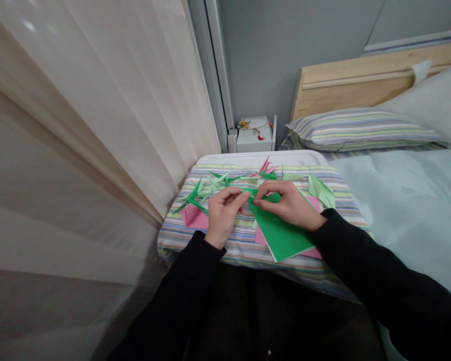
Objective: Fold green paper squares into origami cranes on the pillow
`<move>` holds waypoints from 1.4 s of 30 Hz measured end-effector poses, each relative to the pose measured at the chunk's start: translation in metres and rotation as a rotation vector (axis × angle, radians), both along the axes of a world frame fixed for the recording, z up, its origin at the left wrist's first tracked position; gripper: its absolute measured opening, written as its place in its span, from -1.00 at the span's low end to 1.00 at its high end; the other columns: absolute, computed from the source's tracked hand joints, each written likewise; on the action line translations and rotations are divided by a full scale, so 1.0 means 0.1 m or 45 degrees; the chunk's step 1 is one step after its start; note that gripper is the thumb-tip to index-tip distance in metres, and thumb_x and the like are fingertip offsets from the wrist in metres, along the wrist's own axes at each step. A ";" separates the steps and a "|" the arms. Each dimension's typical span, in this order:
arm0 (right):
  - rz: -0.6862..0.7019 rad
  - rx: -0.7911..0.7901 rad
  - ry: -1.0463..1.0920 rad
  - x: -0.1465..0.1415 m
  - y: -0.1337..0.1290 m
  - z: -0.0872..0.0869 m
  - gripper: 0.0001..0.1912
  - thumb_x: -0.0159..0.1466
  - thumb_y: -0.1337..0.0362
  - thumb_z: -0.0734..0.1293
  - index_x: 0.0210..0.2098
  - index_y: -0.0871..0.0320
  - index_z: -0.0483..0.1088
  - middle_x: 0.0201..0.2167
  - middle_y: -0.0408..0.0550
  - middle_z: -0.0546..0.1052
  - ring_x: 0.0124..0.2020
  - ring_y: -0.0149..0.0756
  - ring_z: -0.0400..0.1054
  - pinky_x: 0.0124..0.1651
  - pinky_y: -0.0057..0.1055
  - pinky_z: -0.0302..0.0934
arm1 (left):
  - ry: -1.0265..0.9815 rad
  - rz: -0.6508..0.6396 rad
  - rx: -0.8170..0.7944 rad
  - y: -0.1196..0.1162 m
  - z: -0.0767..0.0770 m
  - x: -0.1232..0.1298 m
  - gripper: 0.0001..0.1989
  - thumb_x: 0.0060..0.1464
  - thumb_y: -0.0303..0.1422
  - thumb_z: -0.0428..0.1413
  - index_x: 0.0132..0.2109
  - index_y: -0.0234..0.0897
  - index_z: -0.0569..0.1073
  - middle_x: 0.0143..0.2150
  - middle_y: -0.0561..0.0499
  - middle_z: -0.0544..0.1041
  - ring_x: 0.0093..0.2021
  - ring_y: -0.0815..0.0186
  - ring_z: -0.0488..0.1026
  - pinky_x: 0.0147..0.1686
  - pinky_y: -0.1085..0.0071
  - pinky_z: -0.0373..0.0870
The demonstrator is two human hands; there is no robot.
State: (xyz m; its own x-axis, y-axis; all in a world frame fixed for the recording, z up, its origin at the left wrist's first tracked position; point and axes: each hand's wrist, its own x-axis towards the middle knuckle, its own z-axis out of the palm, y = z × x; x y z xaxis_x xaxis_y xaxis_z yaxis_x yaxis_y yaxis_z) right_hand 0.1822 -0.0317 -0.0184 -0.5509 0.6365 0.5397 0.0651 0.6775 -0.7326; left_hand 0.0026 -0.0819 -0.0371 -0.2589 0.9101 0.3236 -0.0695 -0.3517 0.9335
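Forearms angling in, the 2 hands nearly meet at the fingertips: left hand [222, 213] and right hand [287, 204] each pinch the green fold [251, 192] over the cloth [240, 256]. The right covers part of a green sheet [281, 235].

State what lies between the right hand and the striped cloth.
Head view: green origami paper over pink origami paper, below the right hand and above the striped cloth.

A pale curtain [108, 110] hangs left of a grey wall [270, 55].
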 end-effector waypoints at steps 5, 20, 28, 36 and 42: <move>-0.004 0.015 -0.023 -0.01 -0.01 0.01 -0.87 0.30 0.29 0.42 -0.40 0.12 0.52 -0.40 -0.09 0.60 -0.30 -0.24 0.44 -0.14 -0.25 0.30 | -0.123 0.041 -0.055 0.01 -0.01 -0.01 -0.77 -0.04 -0.21 0.39 -0.35 -0.26 0.58 -0.52 0.11 0.45 -0.56 0.46 0.33 -0.61 0.53 0.29; -0.078 0.011 -0.006 -0.02 0.01 -0.01 -0.88 0.28 0.32 0.42 -0.40 0.14 0.50 -0.42 -0.11 0.57 -0.32 -0.28 0.41 -0.19 -0.31 0.26 | 0.053 0.026 0.000 -0.02 0.01 0.02 -0.77 0.01 -0.23 0.38 -0.29 -0.30 0.59 -0.40 0.07 0.54 -0.47 0.41 0.45 -0.46 0.47 0.47; -0.047 -0.019 0.016 -0.02 0.00 0.00 -0.87 0.30 0.30 0.42 -0.40 0.13 0.51 -0.40 -0.11 0.57 -0.31 -0.27 0.40 -0.18 -0.29 0.25 | 0.011 0.019 -0.020 -0.01 0.02 0.02 -0.75 0.00 -0.22 0.39 -0.32 -0.31 0.57 -0.44 0.08 0.52 -0.48 0.41 0.46 -0.47 0.49 0.48; -0.031 -0.013 0.005 -0.03 0.00 0.00 -0.83 0.31 0.28 0.42 -0.42 0.13 0.49 -0.41 -0.11 0.57 -0.31 -0.26 0.39 -0.17 -0.28 0.26 | -0.006 0.027 -0.022 0.00 0.00 0.02 -0.75 -0.02 -0.22 0.39 -0.35 -0.30 0.57 -0.45 0.08 0.51 -0.48 0.41 0.45 -0.46 0.48 0.47; 0.000 -0.007 0.043 -0.03 0.01 -0.01 -0.79 0.32 0.26 0.43 -0.45 0.12 0.49 -0.43 -0.11 0.56 -0.32 -0.26 0.40 -0.14 -0.25 0.27 | -0.019 -0.003 -0.031 0.01 -0.03 0.00 -0.76 0.02 -0.21 0.37 -0.31 -0.29 0.57 -0.46 0.08 0.51 -0.50 0.41 0.42 -0.43 0.46 0.42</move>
State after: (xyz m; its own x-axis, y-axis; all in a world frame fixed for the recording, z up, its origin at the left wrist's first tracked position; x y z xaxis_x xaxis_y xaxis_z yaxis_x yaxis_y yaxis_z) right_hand 0.1789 -0.0310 -0.0197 -0.5328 0.6392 0.5546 0.0401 0.6737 -0.7379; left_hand 0.0026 -0.0808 -0.0398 -0.2611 0.9184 0.2974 -0.0843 -0.3286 0.9407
